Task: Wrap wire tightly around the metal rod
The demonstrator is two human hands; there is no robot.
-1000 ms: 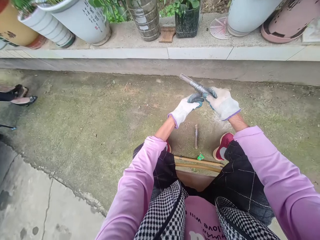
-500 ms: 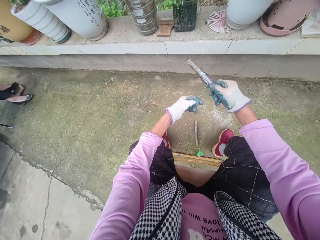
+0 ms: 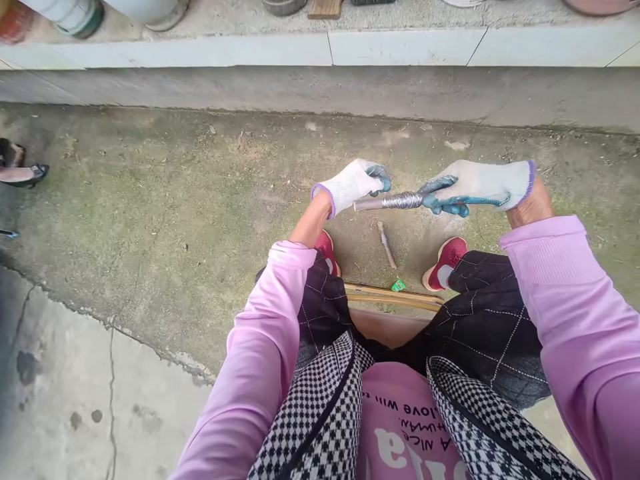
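My right hand (image 3: 475,187), in a white glove with grey-blue fingers, is closed round one end of a stick wound with thin wire (image 3: 395,201). The stick lies nearly level and points left. My left hand (image 3: 353,185), gloved the same way, is closed in a pinch just above the stick's free end; what it pinches is too thin to make out. Both hands hover over the ground in front of my knees.
A short bare stick (image 3: 385,244) lies on the mossy concrete between my red shoes (image 3: 447,259). A small green scrap (image 3: 399,285) lies by the stool's bamboo edge (image 3: 395,298). A raised kerb (image 3: 330,50) runs along the back. Another person's foot (image 3: 20,172) shows at far left.
My right hand has swung the wire-wound stick from pointing up-left down to nearly level. My left hand has moved up beside its tip. The view has tilted downward, hiding the pots.
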